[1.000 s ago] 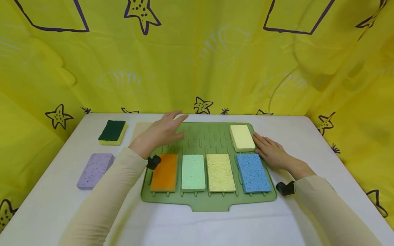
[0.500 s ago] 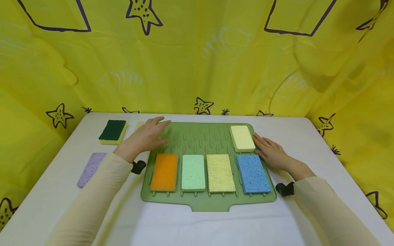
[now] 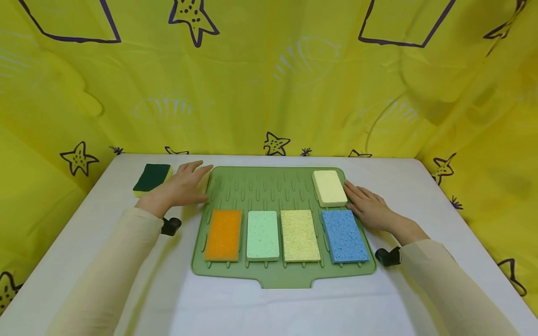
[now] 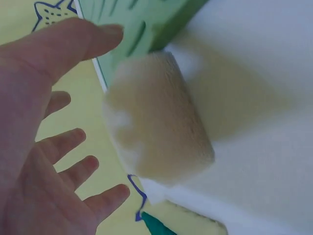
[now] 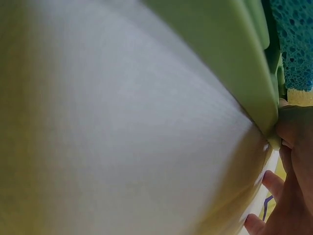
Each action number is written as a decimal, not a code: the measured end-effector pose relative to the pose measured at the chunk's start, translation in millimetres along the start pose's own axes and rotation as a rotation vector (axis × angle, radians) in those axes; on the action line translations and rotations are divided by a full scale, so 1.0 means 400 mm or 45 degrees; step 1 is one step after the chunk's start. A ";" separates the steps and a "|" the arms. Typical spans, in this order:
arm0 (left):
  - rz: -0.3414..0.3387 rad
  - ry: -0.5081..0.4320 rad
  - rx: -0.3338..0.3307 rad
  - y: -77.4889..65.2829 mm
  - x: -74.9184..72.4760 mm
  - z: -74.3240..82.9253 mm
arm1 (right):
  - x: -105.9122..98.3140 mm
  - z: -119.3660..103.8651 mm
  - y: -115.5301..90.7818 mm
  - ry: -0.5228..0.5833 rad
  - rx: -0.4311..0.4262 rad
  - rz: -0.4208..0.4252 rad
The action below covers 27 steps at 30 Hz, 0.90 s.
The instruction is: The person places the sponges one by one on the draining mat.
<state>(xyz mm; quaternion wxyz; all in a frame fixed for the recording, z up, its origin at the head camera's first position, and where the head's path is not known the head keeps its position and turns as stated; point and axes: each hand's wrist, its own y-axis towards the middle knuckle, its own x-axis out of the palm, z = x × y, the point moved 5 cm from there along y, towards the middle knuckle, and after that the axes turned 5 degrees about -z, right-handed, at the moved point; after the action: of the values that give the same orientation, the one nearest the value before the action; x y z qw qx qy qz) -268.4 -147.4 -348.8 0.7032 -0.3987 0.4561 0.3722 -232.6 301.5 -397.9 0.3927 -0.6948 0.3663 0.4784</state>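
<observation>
My left hand hovers left of the green drying mat, fingers spread and holding nothing. Below it, in the left wrist view, lies a beige sponge beside the mat's edge; my hand hides most of it in the head view. A green-and-yellow scouring sponge sits just left of that hand. My right hand rests at the mat's right edge with its fingers straight. Its thumb touches the mat's rim in the right wrist view. Nearest to it are a cream sponge and a blue sponge.
Along the mat's front row lie an orange sponge, a mint sponge and a pale yellow sponge. A white cloth covers the table. A yellow patterned curtain hangs behind and at both sides.
My left hand has moved left, from above the mat to above the beige sponge. Its sleeve now covers the purple sponge. My right hand has stayed in place.
</observation>
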 end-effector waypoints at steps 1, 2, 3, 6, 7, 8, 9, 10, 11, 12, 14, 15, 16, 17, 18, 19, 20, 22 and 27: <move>-0.010 -0.010 0.000 -0.001 0.001 -0.006 | 0.000 0.000 0.001 -0.001 0.000 -0.002; -0.020 -0.018 0.002 -0.001 0.001 -0.010 | 0.001 0.000 0.002 -0.001 0.002 -0.005; -0.034 -0.022 0.000 -0.001 0.002 -0.015 | 0.002 0.000 0.003 0.000 0.003 -0.007; -0.066 -0.023 -0.001 0.001 0.004 -0.025 | 0.004 0.002 0.004 0.006 0.004 -0.013; -0.079 -0.026 -0.008 0.003 0.005 -0.030 | 0.004 0.002 0.004 0.006 0.004 -0.014; -0.090 -0.029 -0.011 0.004 0.006 -0.032 | 0.004 0.002 0.003 0.007 0.004 -0.015; -0.104 -0.034 -0.019 0.006 0.006 -0.036 | 0.004 0.002 0.003 0.006 0.004 -0.015; -0.116 -0.041 -0.023 0.008 0.007 -0.039 | 0.004 0.003 0.003 0.003 0.005 -0.016; -0.132 -0.053 -0.034 0.010 0.008 -0.042 | 0.003 0.003 0.003 0.001 0.005 -0.015; -0.144 -0.063 -0.039 0.011 0.008 -0.044 | 0.003 0.003 0.003 0.000 0.005 -0.014; -0.167 -0.076 -0.054 0.014 0.009 -0.048 | 0.004 0.004 0.004 -0.003 0.006 -0.013; -0.176 -0.073 -0.055 0.016 0.009 -0.049 | 0.004 0.005 0.004 -0.003 0.007 -0.014; -0.181 -0.066 -0.053 0.017 0.009 -0.049 | 0.004 0.005 0.004 -0.004 0.006 -0.015; -0.183 -0.054 -0.046 0.019 0.008 -0.049 | 0.004 0.005 0.004 -0.005 0.007 -0.016; -0.183 -0.040 -0.036 0.019 0.007 -0.048 | 0.004 0.005 0.005 -0.005 0.007 -0.016; -0.185 -0.029 -0.034 0.021 0.006 -0.048 | 0.004 0.005 0.005 -0.003 0.008 -0.017; -0.187 -0.019 -0.027 0.022 0.005 -0.046 | 0.004 0.005 0.004 -0.002 0.008 -0.018; -0.196 -0.006 -0.025 0.025 0.002 -0.044 | 0.003 0.004 0.004 0.003 0.008 -0.017; -0.230 0.010 -0.051 0.033 -0.005 -0.043 | 0.003 0.005 0.004 0.005 0.005 -0.006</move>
<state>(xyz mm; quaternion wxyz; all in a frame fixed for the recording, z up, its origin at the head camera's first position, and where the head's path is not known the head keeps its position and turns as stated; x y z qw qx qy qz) -286.5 -157.8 -354.5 0.7240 -0.4538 0.4135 0.3145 -234.6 302.3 -399.6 0.3945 -0.6958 0.3666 0.4752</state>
